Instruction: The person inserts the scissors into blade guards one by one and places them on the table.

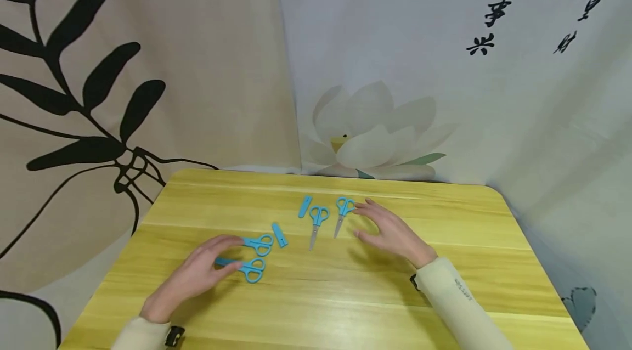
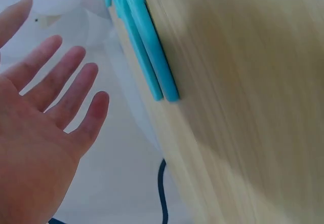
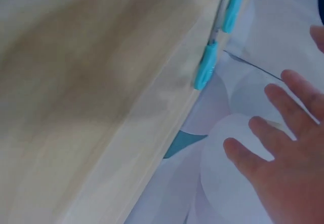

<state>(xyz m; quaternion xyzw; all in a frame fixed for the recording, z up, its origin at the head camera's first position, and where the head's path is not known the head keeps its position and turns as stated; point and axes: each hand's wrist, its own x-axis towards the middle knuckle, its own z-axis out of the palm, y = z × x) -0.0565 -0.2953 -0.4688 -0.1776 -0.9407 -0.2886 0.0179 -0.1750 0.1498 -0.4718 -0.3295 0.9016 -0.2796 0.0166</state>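
My left hand (image 1: 195,272) hovers over two pairs of scissors with blue handles, the farther pair (image 1: 250,242) and the nearer pair (image 1: 245,269). Their blades lie partly hidden under the hand; blue covers show on them in the left wrist view. That hand's fingers (image 2: 71,97) are spread and apart from the scissors. To the right, two more scissors lie with bare metal blades, the middle pair (image 1: 316,219) and the right pair (image 1: 342,208). Beside the right pair's handle is my right hand (image 1: 392,235), its fingers (image 3: 273,133) spread, gripping nothing.
Two loose blue blade covers, one (image 1: 279,235) near the left scissors and one (image 1: 305,207) farther back, lie on the wooden table (image 1: 444,306). Behind the table's far edge hangs a printed curtain (image 1: 222,65) with leaves, a lotus and characters.
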